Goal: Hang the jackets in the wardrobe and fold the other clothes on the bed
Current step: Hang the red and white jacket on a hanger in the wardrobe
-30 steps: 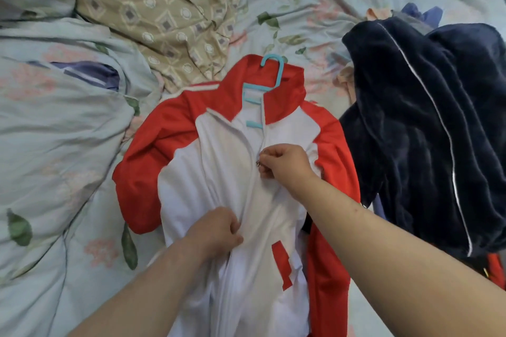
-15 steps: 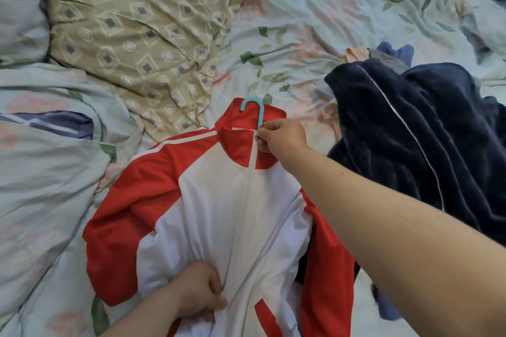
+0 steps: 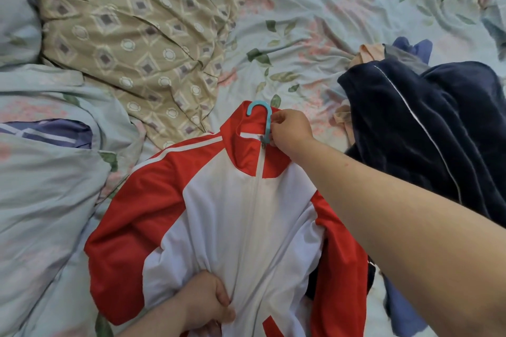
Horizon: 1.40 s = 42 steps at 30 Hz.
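The red-and-white jacket (image 3: 241, 213) lay front up on the bed (image 3: 315, 8), filling the lower centre of the frame. Its zip was closed up to the red collar, and the hook of a teal hanger (image 3: 259, 111) stuck out above the collar just above mid-frame. The right hand (image 3: 290, 134) reached in from the lower right. Its fingers (image 3: 277, 123) were curled and pinched together at the top of the zip, touching the hanger's stem, with the small metal zip pull (image 3: 263, 142) hanging just beside them. The left hand (image 3: 205, 306) came in from the bottom edge, and its fingers (image 3: 222, 299) were closed on a bunch of the white front fabric just left of the zip line, so that the cloth gathered into folds around them. To the right of the frame a dark navy fleece garment (image 3: 427, 123) with thin white piping lay in a heap, its edge touching the jacket's red sleeve. Scraps of a peach garment (image 3: 367, 53) and a blue-violet one (image 3: 410, 45) showed behind its upper edge. A beige pillow (image 3: 137, 35) with a diamond pattern sat at the upper left, and a pale floral quilt (image 3: 41, 172) was bunched along the left side.
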### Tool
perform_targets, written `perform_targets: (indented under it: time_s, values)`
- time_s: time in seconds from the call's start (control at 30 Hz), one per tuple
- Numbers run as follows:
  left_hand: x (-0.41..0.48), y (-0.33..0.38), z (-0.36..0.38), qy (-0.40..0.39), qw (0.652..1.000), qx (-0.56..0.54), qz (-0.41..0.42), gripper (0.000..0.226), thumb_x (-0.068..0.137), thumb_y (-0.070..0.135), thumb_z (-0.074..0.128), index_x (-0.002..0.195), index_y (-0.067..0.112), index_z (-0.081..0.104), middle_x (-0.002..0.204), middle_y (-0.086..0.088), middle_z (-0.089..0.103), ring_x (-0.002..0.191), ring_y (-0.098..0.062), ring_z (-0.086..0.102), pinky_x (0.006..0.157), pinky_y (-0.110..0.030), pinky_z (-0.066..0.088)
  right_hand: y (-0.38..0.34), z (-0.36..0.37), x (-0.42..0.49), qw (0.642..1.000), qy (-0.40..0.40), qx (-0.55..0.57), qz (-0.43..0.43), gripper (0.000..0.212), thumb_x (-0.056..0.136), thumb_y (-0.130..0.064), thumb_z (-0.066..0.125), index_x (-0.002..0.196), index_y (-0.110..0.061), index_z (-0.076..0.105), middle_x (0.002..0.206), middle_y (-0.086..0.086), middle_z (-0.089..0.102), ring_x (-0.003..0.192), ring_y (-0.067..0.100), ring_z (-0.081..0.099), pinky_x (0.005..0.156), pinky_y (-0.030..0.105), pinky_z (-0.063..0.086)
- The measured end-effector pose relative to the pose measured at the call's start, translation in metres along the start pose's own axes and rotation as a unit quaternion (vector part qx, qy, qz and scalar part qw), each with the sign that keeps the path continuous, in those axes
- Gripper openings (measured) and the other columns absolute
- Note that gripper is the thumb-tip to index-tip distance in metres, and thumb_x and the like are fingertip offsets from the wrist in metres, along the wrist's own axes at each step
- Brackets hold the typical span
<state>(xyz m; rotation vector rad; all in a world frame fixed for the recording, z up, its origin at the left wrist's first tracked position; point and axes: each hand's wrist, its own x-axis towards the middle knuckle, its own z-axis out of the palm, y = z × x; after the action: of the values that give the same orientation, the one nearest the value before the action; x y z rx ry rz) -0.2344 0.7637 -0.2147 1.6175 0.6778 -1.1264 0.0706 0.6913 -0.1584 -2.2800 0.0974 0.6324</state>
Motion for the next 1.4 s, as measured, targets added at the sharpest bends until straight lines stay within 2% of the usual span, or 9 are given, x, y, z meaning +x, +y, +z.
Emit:
perform_targets:
  time_s: [0.23, 0.43, 0.6, 0.67, 0.73, 0.8, 0.93, 1.13, 1.4]
  values:
    - [-0.001, 0.001, -0.003, -0.012, 1.000, -0.015, -0.012, 0.029, 0.061, 0.021, 0.092, 0.074, 0.010, 0.068, 0.051, 0.004, 0.062, 0.053, -0.014, 0.065, 0.048, -0.023, 0.050, -0.011, 0.008, 0.004, 0.995, -0.033, -0.053, 0.080, 0.020, 0.094, -0.021, 0.062, 0.104, -0.004, 0.067, 0.094, 0.013, 0.068, 0.074, 0.027, 0.064, 0.079, 0.036, 0.058]
    - [-0.001, 0.003, -0.003, -0.011, 1.000, -0.009, -0.021, 0.040, 0.061, 0.021, 0.092, 0.088, 0.000, 0.070, 0.061, -0.003, 0.067, 0.061, -0.022, 0.069, 0.056, -0.030, 0.058, -0.011, 0.001, -0.004, 0.993, -0.074, -0.005, 0.088, 0.032, 0.095, -0.017, 0.064, 0.066, -0.015, 0.052, 0.064, 0.005, 0.052, 0.051, 0.019, 0.047, 0.055, 0.028, 0.048]
    - [0.004, -0.002, -0.002, 0.002, 1.000, 0.008, -0.013, 0.033, 0.059, 0.023, 0.093, 0.079, 0.008, 0.071, 0.070, 0.000, 0.068, 0.056, -0.008, 0.066, 0.056, -0.022, 0.055, -0.014, -0.014, -0.023, 0.987, -0.033, -0.151, -0.051, 0.040, 0.093, -0.024, 0.063, 0.058, -0.020, 0.044, 0.068, 0.000, 0.051, 0.080, 0.026, 0.053, 0.064, 0.030, 0.040]
    - [0.004, -0.003, 0.000, 0.003, 1.000, 0.005, -0.014, 0.033, 0.060, 0.020, 0.092, 0.080, 0.008, 0.069, 0.074, -0.006, 0.071, 0.058, -0.011, 0.069, 0.057, -0.026, 0.057, -0.010, -0.020, -0.037, 0.976, 0.020, -0.198, -0.086, 0.033, 0.090, -0.031, 0.063, 0.061, -0.023, 0.050, 0.107, 0.005, 0.061, 0.113, 0.033, 0.049, 0.085, 0.036, 0.043]
    - [0.000, -0.003, 0.002, -0.007, 1.000, -0.011, -0.025, 0.034, 0.063, 0.017, 0.090, 0.085, 0.006, 0.066, 0.075, -0.016, 0.072, 0.056, -0.021, 0.071, 0.045, -0.030, 0.053, -0.005, -0.024, -0.052, 0.981, 0.039, -0.164, -0.101, 0.029, 0.090, -0.029, 0.064, 0.064, -0.026, 0.051, 0.142, 0.014, 0.045, 0.137, 0.034, 0.032, 0.104, 0.042, 0.035]
    - [-0.004, -0.005, 0.006, 0.005, 1.000, -0.014, -0.020, 0.033, 0.065, 0.016, 0.088, 0.085, 0.007, 0.063, 0.070, -0.016, 0.071, 0.052, -0.022, 0.069, 0.040, -0.027, 0.047, 0.003, -0.030, -0.066, 0.990, 0.023, -0.093, -0.104, 0.032, 0.091, -0.023, 0.063, 0.064, -0.025, 0.047, 0.127, 0.016, 0.048, 0.125, 0.028, 0.042, 0.094, 0.036, 0.040]
    - [-0.018, -0.007, 0.021, 0.069, 0.997, -0.014, 0.019, 0.020, 0.078, 0.015, 0.077, 0.071, 0.014, 0.058, 0.061, -0.002, 0.062, 0.052, -0.016, 0.063, 0.049, -0.028, 0.050, 0.010, -0.039, -0.098, 0.990, -0.014, -0.049, -0.131, 0.026, 0.093, -0.017, 0.064, 0.069, -0.018, 0.054, 0.079, -0.001, 0.057, 0.064, 0.004, 0.054, 0.054, 0.014, 0.035]
    - [-0.088, 0.021, 0.018, 0.152, 0.981, 0.030, 0.117, 0.018, 0.089, 0.023, 0.063, 0.072, 0.020, 0.057, 0.073, 0.006, 0.059, 0.071, -0.010, 0.056, 0.069, -0.025, 0.045, 0.018, -0.055, -0.167, 0.983, -0.037, -0.087, -0.156, 0.014, 0.094, -0.012, 0.057, 0.082, -0.020, 0.056, 0.071, -0.009, 0.053, 0.066, 0.005, 0.047, 0.056, 0.015, 0.032]
    - [-0.240, 0.069, -0.051, 0.467, 0.844, -0.053, 0.257, 0.015, 0.088, 0.007, 0.060, 0.091, 0.020, 0.067, 0.089, 0.011, 0.064, 0.084, -0.003, 0.058, 0.072, -0.015, 0.039, -0.024, -0.121, -0.265, 0.979, -0.003, -0.056, -0.197, 0.010, 0.099, -0.019, 0.050, 0.091, -0.017, 0.056, 0.077, -0.006, 0.061, 0.074, 0.007, 0.056, 0.063, 0.026, 0.042]
